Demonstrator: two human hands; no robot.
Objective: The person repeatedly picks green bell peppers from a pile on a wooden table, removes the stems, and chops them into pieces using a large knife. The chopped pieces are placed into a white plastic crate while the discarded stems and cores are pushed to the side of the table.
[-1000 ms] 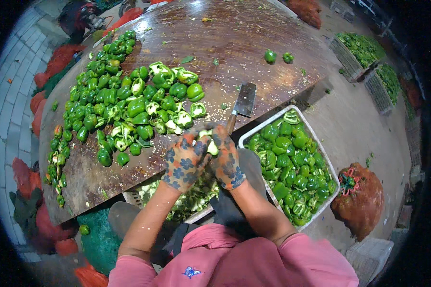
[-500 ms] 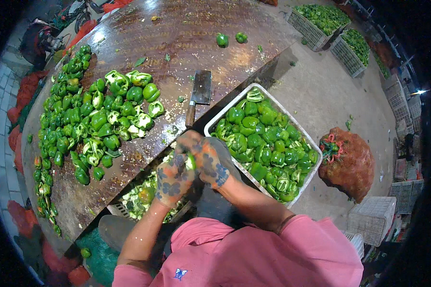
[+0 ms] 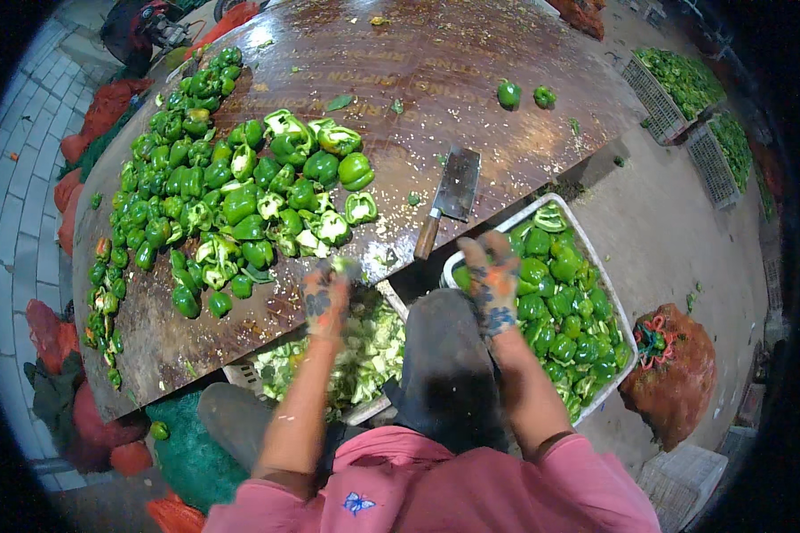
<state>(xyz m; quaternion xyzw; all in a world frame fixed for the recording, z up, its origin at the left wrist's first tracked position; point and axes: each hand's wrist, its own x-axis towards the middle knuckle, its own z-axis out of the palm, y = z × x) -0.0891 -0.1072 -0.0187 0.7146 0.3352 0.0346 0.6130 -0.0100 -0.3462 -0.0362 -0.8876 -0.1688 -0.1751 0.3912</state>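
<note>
My left hand point(image 3: 326, 300), in a patterned orange and grey work glove, is at the table's front edge above a crate of pale pepper scraps point(image 3: 372, 342). A blurred pale green pepper piece point(image 3: 345, 266) shows at its fingertips. My right hand point(image 3: 491, 280), gloved alike, hangs over the near-left rim of a white crate point(image 3: 632, 342) full of green bell peppers point(image 3: 560, 306). Its fingers are apart, with nothing visible in them. A cleaver point(image 3: 458, 185) with a wooden handle lies on the table between and beyond my hands.
Green bell peppers point(image 3: 240, 204), whole and cut, are heaped on the left of the brown table point(image 3: 400, 98). Two peppers point(image 3: 508, 94) lie farther back. An orange mesh sack point(image 3: 684, 373) stands on the floor at right. Leaf-filled crates point(image 3: 658, 102) are at the far right.
My hands were together around a pepper and have since parted: the left toward the scraps crate, the right over the pepper crate. The view has shifted, so the table appears farther right.
</note>
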